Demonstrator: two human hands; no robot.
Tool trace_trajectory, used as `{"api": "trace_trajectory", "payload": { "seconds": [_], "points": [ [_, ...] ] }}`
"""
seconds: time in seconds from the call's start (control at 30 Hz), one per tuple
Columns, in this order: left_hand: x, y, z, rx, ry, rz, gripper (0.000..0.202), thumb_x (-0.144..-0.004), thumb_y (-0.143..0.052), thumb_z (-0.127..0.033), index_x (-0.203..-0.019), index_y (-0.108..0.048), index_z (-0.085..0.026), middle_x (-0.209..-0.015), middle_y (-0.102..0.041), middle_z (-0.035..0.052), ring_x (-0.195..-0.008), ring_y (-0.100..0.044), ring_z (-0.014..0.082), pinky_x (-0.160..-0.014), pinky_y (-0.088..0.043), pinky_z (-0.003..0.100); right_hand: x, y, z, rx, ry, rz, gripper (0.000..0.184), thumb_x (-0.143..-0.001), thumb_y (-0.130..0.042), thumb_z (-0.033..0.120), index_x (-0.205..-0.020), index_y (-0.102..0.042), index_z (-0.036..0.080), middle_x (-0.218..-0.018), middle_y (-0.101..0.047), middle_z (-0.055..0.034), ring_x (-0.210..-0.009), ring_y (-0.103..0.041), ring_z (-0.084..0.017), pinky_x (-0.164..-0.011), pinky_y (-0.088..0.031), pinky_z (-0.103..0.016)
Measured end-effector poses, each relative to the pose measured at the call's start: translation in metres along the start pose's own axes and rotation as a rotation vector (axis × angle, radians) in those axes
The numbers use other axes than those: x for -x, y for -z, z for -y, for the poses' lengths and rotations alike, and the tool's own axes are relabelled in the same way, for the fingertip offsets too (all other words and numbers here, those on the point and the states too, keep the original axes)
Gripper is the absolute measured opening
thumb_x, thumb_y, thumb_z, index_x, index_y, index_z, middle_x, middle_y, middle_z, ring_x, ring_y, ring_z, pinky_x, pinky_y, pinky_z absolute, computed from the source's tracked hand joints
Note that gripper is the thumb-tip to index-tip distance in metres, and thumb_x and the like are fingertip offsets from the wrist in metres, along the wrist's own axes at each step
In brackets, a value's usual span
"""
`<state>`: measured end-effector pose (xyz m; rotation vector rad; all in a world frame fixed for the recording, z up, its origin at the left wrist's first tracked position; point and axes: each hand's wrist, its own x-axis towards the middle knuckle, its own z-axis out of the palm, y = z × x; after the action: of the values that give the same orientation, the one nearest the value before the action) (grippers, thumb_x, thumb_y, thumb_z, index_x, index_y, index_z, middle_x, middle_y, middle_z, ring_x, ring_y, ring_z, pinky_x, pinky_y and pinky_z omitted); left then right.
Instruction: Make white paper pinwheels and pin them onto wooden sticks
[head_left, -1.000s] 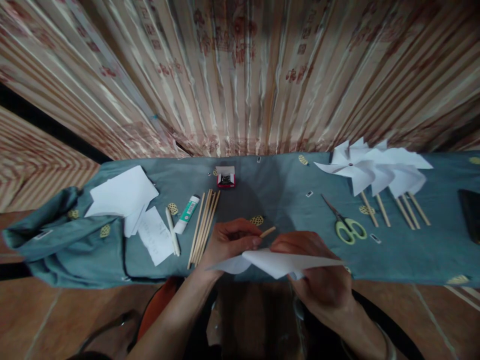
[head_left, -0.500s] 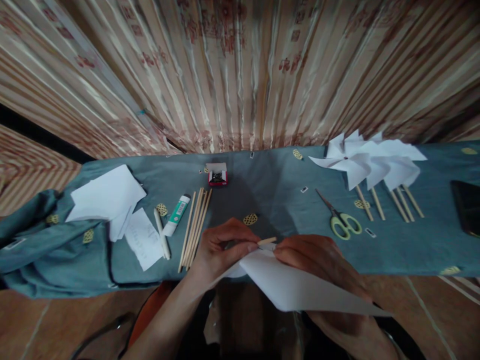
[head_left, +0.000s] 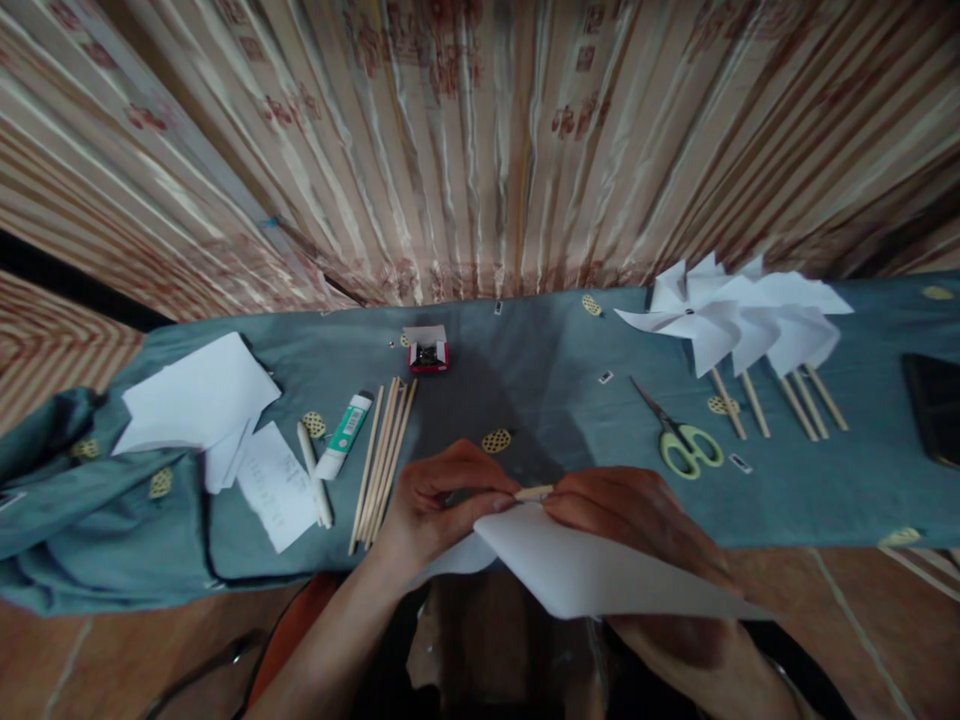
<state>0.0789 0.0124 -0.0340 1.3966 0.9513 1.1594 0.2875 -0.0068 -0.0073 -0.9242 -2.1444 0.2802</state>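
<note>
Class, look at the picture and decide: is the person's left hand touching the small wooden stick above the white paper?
Touching. The head view shows the left hand with its fingers closed on the left end of the wooden stick.

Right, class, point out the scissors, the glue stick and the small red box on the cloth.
scissors [head_left: 667, 426], head view, where the blades meet the green handles.
glue stick [head_left: 345, 432], head view, on its green label, mid-barrel.
small red box [head_left: 429, 367], head view, on its red front wall.
</note>
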Motion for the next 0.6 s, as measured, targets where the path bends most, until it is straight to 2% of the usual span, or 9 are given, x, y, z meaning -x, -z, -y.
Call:
{"api": "trace_trajectory", "payload": {
  "seconds": [0.17,0.6],
  "points": [
    [-0.0004,0.0008,0.0002,-0.004,-0.003,0.009,0.013,-0.079,-0.075,-0.032,-0.083,-0.080,-0.021,-0.074,-0.072,0.0069,-0.070,-0.064,0.0150,-0.063,-0.052,0.025,-0.0010,0.0013,-0.0023,-0.012,0.013,0.034,0.016,-0.090,-0.058,0.015,-0.105,-0.064,0.014,-0.096,-0.072,-0.0068,-0.094,-0.066,-0.019,-0.084,-0.052,-0.034],
    [0.0007,0.0017,0.0011,-0.010,0.060,-0.009,0.012,-0.080,-0.074,-0.030,-0.085,-0.080,-0.022,-0.082,-0.072,0.0072,-0.075,-0.063,0.0160,-0.069,-0.052,0.027,-0.0002,-0.0028,-0.0035,-0.022,-0.009,-0.015,0.018,-0.089,-0.058,0.014,-0.106,-0.063,0.015,-0.095,-0.072,-0.0065,-0.094,-0.066,-0.020,-0.084,-0.052,-0.035]
  ]
}}
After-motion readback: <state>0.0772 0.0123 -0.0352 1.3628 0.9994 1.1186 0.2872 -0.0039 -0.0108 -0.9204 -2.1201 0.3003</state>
